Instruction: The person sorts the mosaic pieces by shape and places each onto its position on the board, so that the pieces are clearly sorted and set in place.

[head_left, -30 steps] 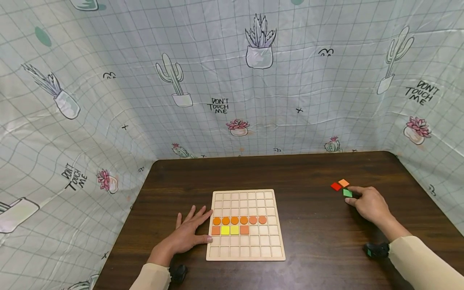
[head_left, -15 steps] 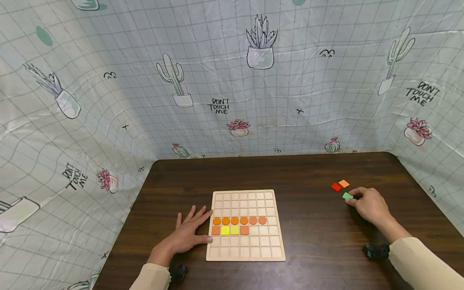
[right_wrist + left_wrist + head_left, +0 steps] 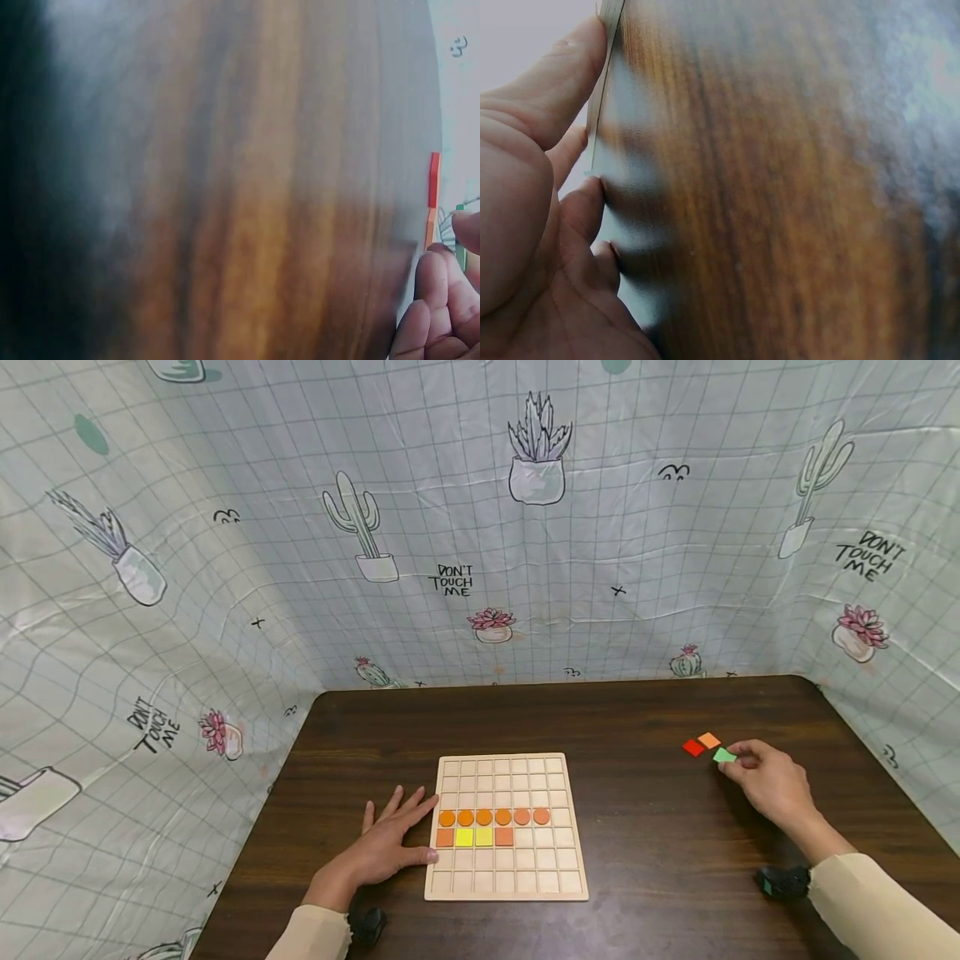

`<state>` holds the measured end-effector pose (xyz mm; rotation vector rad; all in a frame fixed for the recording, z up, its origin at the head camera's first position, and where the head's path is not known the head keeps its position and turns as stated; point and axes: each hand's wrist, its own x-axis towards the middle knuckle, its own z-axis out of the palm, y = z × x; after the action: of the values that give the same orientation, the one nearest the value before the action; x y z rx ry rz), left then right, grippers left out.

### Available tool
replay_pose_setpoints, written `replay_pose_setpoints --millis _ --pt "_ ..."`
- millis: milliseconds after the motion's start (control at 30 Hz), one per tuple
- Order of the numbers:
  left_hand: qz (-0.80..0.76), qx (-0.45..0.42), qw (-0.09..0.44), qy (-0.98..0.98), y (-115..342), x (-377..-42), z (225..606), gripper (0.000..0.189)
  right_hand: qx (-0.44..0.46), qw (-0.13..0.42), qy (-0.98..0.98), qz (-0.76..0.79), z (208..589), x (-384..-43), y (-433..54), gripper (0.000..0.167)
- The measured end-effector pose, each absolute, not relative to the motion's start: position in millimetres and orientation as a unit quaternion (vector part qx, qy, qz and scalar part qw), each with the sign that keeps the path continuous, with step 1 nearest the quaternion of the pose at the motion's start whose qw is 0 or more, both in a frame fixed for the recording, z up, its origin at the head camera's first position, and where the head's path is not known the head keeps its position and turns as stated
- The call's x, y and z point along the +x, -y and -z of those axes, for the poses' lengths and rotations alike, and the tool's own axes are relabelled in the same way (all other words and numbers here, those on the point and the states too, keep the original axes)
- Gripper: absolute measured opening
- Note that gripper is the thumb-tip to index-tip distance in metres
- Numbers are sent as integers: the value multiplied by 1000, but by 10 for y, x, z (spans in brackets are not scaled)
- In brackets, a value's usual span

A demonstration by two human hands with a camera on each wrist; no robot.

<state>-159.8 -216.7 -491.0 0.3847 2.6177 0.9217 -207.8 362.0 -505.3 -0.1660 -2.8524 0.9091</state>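
Observation:
At the right of the head view, my right hand (image 3: 772, 783) pinches a green square tile (image 3: 724, 755) between thumb and fingers. Just left of it a red square tile (image 3: 693, 747) and an orange square tile (image 3: 709, 740) lie on the table. My left hand (image 3: 377, 845) is spread, its thumb and a fingertip touching the left edge of a wooden grid board (image 3: 507, 883). One board row bears several orange discs (image 3: 485, 817). The row below has two yellow squares (image 3: 475, 837) between two orange squares (image 3: 504, 837). In the right wrist view the green tile (image 3: 460, 259) is partly hidden by fingers.
The dark wooden table (image 3: 645, 877) has its far edge against a patterned curtain (image 3: 420, 527), which also hangs at both sides. A black wrist device (image 3: 367, 927) is on the left wrist and another wrist device (image 3: 782, 882) on the right.
The green tile, flat near the other two tiles a second ago, is now tilted in my right hand's pinch, after shifting slightly toward me and then back. My left hand and the board stay put.

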Motion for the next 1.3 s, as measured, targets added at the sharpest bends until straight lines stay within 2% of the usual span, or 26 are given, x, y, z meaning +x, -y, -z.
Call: replay_pose_setpoints --millis 467,1300 --pt "-327 145 170 -918 2188 -1602 4933 86 -49 80 943 -318 5064 -2050 -3546 35" --pt "-324 142 165 -921 2178 -1602 4923 87 -18 64 941 -333 4975 -2042 -3169 34"
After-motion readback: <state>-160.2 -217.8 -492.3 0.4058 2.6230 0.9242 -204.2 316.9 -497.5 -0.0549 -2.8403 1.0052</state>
